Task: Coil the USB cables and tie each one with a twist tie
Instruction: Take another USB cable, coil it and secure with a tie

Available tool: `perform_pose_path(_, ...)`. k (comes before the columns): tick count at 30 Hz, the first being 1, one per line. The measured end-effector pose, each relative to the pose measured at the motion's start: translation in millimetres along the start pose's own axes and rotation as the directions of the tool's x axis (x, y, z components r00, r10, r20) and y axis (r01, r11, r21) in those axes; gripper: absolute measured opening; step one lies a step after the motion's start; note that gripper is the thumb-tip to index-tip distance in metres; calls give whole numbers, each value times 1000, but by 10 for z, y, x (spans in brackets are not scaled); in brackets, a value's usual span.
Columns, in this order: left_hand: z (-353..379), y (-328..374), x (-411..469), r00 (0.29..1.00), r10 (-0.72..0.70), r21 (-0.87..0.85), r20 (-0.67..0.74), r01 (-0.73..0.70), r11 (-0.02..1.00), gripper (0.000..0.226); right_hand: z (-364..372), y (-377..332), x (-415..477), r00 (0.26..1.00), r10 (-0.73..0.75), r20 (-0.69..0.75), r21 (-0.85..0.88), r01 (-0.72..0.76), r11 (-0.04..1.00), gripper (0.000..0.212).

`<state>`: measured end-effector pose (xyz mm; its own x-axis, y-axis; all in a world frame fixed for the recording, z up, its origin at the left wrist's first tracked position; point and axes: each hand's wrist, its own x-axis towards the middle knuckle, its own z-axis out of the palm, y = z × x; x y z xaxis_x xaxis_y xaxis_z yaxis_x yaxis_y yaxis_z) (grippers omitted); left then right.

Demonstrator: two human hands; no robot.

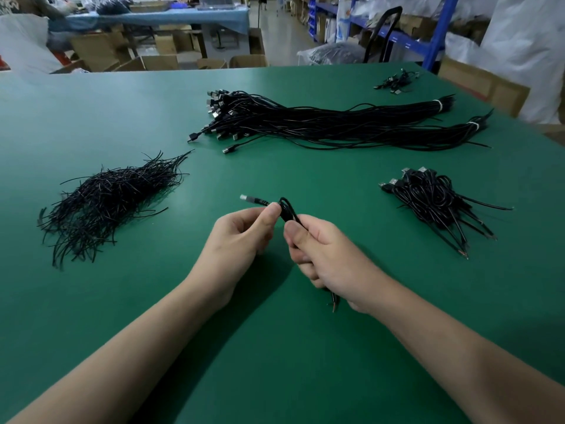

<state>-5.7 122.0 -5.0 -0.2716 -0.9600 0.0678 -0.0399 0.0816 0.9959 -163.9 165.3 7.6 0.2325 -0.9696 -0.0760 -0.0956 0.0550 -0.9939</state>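
Both my hands are up over the green surface (153, 301) right now, working on one black USB cable (289, 211). My left hand (237, 240) has its fingers (273, 213) pinched on the cable just behind the plug (249, 199), so the plug end sticks out to the left, past my thumb. My right hand (324, 255) is clenched around the rest of the cable, which runs down through my fist. A small loop of it pokes up between the two hands, and the bare wire end (335, 302) hangs out below my right palm.

Everything else is spread around me. To my left sits a messy heap of black twist ties (107, 203). Further back in the middle is a big bundle of uncoiled cables (321, 123), plugs all bunched at the left end, tails banded with white ties at the right. On my right, near the hands, is a pile of coiled cables (434, 203), with their loose ends fanning out toward me. Way off at the far right corner there's another small clump of cables (396, 81), too small to tell much about.

Behind the surface there are cardboard boxes (159, 61) on the floor and blue shelving (428, 35).
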Motion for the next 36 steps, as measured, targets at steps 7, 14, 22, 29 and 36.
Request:
perform_pose_path(7,103,-13,-42,985,169,86,45,-172,981,28,33,9,1,978,-178,-108,-501,101,860,32)
perform_pose_path(14,85,15,-52,983,183,0,33,-183,983,21,47,-14,6,986,-157,-54,-578,98,810,33)
perform_pose_path(22,23,21,-26,990,138,-23,37,-137,990,27,6,23,38,985,76,153,-17,-74,997,25)
perform_pose_path(29,31,35,-30,986,163,-94,43,-159,983,26,-125,-5,35,903,184,389,496,-373,784,44)
perform_pose_path(36,43,33,-15,981,177,-137,78,-166,977,25,-50,29,27,953,140,268,551,-271,790,26)
